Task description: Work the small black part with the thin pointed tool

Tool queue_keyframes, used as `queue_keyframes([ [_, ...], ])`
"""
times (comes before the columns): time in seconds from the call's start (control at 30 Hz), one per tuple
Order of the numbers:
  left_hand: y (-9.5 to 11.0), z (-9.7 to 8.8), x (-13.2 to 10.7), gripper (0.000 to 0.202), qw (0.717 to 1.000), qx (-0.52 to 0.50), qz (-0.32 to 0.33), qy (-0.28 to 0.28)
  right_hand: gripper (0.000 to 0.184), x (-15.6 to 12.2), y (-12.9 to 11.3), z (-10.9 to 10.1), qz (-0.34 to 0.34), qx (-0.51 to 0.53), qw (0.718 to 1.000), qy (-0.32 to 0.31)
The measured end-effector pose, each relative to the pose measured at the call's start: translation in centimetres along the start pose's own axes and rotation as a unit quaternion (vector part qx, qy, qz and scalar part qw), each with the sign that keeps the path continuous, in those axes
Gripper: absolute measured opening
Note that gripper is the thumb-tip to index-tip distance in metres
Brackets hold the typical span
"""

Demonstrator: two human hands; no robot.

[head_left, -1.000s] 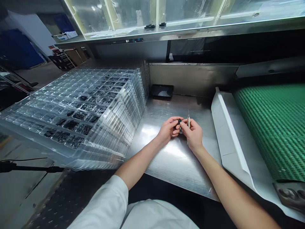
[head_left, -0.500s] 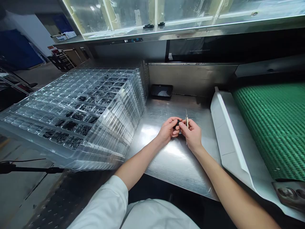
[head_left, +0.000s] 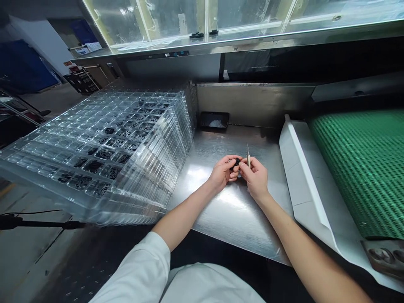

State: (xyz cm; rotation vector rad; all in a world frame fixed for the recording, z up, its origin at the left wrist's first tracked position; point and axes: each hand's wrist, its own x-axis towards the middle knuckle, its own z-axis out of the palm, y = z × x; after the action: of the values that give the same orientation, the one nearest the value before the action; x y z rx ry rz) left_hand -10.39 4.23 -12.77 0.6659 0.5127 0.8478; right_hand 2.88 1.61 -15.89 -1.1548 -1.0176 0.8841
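Observation:
Over the steel worktop (head_left: 217, 223), my left hand (head_left: 222, 173) pinches a small black part (head_left: 236, 163) between thumb and fingers. My right hand (head_left: 257, 179) is closed around a slim craft knife (head_left: 248, 160) with a pale handle, its thin pointed tip upward. The right thumb and fingertip also meet the right edge of the black part. Fingers cover much of the part, so its exact shape is hidden. The lower end of the knife is hidden in the palm.
A tall stack of clear plastic trays (head_left: 151, 168) stands on the left, with black parts in several top pockets. Behind my hands lies a dark phone-like device (head_left: 214, 120). On the right, a white guard (head_left: 303, 181) borders a green conveyor belt (head_left: 362, 168).
My right hand has shifted very slightly right with the knife, and a little more of the black part shows between the hands. My left hand has hardly moved.

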Motion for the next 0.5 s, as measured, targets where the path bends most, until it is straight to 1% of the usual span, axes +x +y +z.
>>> queue_keyframes([
  [0.23,-0.15,-0.19,0.16,0.022,1.0,-0.002,0.002,-0.001,0.029,0.04,0.37,-0.09,-0.019,-0.022,1.0,-0.003],
  [0.37,-0.19,-0.14,0.11,0.02,1.0,-0.002,0.005,-0.002,0.027,0.06,0.51,-0.19,-0.016,-0.022,1.0,-0.005],
  [0.5,-0.21,-0.24,0.22,0.021,1.0,-0.005,0.008,0.001,0.029,0.04,0.5,-0.2,-0.017,-0.035,0.999,-0.004],
])
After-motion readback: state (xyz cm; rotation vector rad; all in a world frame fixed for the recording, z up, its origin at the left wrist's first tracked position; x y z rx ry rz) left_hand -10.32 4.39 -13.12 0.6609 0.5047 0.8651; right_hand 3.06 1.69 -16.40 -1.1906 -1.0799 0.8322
